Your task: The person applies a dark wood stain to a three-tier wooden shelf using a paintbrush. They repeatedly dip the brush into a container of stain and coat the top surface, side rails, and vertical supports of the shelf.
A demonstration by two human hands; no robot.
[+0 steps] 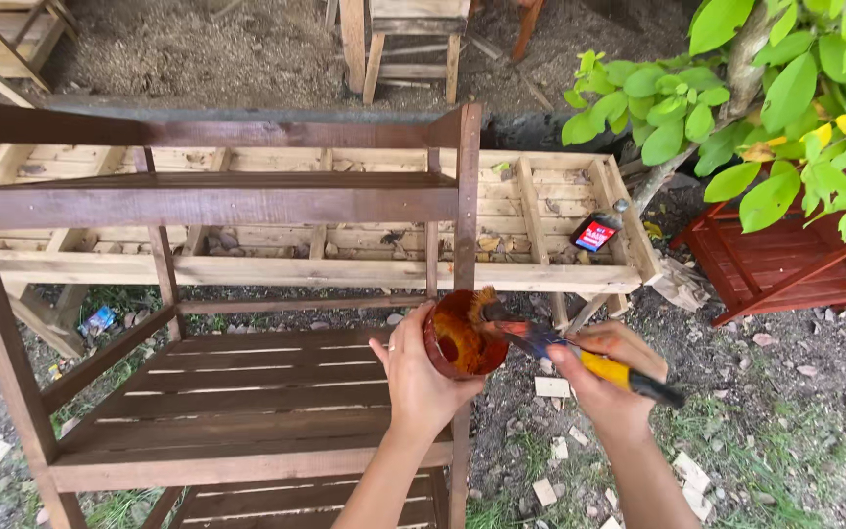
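The left hand (421, 377) is gripping a small round cup (457, 335) of reddish-brown stain, fingers wrapped around its back, tilting its open mouth toward the right. The right hand (611, 377) is closing around the yellow handle of a paintbrush (550, 343), and the bristles are dipping into the cup just beside the front right post of a wooden shelf rack (208, 206). The rack is looking largely stained already: its top rails, posts and the 2 slatted shelves in view are showing dark brown. A bare, pale wooden frame (540, 225) is lying on the ground behind it, untouched by stain, with a small red-and-black can (594, 233) resting on it. A finished red-brown planter (785, 260) is sitting under green leaves at the right.
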